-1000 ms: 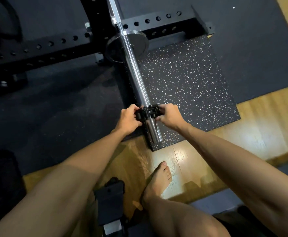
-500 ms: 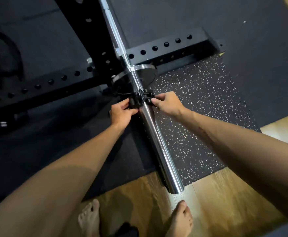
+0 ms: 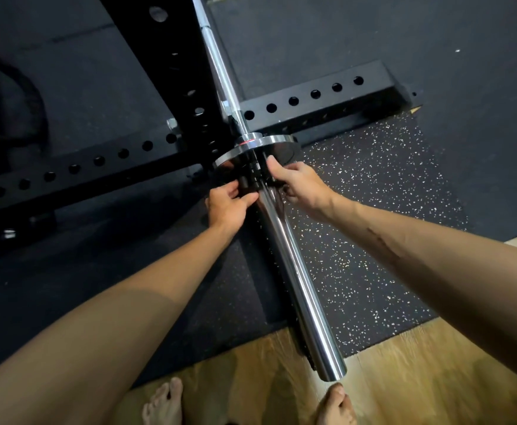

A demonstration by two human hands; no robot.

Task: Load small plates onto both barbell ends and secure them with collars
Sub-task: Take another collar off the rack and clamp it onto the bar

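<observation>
A chrome barbell sleeve (image 3: 294, 277) runs from the rack toward me, its free end above the wooden floor. One small metal plate (image 3: 269, 145) sits on the sleeve against the bar's shoulder. A black collar (image 3: 255, 176) is on the sleeve, pressed up against that plate and partly hidden by my fingers. My left hand (image 3: 228, 207) grips the collar from the left. My right hand (image 3: 300, 185) grips it from the right, fingertips touching the plate's face.
The black power rack upright (image 3: 165, 65) and its perforated base beams (image 3: 315, 99) lie just behind the plate. A speckled rubber mat (image 3: 373, 210) lies under the sleeve. My bare feet (image 3: 165, 403) stand on the wooden floor near the sleeve's tip.
Both hands have slid the collar along the sleeve from near its free end up to the plate. My view has moved closer to the rack.
</observation>
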